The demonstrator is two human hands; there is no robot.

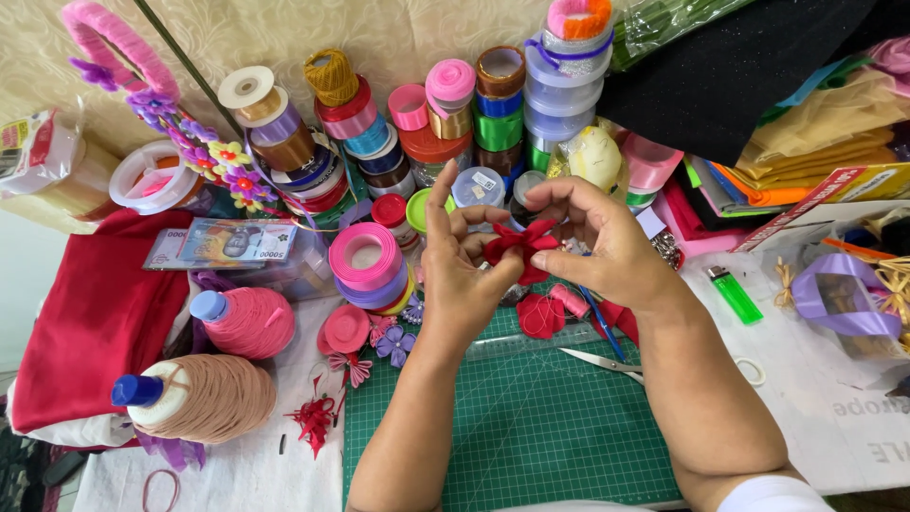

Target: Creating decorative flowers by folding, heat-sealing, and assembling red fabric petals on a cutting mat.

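Both my hands are raised over the green cutting mat (531, 427), meeting on a small red ribbon flower (519, 244). My left hand (464, 275) pinches the flower's left side with thumb and fingers, the index finger pointing up. My right hand (602, 237) grips its right side from above, fingers curled. More red fabric pieces (542, 316) lie on the mat just below the hands. A pair of scissors (607, 360) rests on the mat beside my right forearm.
Stacks of coloured ribbon spools (365, 123) line the back. A pink ribbon roll (368, 258), two yarn cones (213, 396), a red cloth (95, 313), banknotes (227, 242) and a flowered headband (142, 85) lie left. A green lighter (733, 292) and purple ribbon (834, 299) lie right.
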